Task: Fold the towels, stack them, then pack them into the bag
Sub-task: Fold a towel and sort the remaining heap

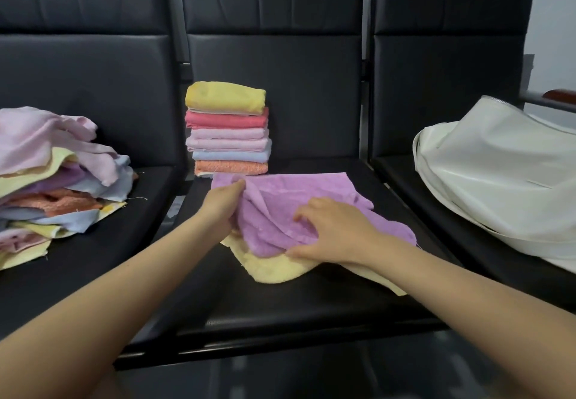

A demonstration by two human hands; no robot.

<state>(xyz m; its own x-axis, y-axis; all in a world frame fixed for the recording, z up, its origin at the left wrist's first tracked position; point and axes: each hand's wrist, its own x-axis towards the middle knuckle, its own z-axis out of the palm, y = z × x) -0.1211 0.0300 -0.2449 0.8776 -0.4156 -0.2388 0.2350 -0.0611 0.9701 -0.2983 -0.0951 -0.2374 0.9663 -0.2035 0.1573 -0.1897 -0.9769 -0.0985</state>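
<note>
Purple towel [299,202] over a pale yellow towel [274,271]; stack [229,130] yellow, coral, pink, blue, orange; pastel pile [56,180]; white bag [498,180]; black seats [280,305].

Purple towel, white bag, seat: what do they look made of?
Purple towel: soft terry-like cloth, matte and fuzzy, bunching in limp folds where the left hand grips it. White bag: smooth woven or coated fabric with a slight sheen, probably synthetic; it holds broad creases. Seat: black leather or imitation leather, smooth with dull reflections and stitched panels.
</note>
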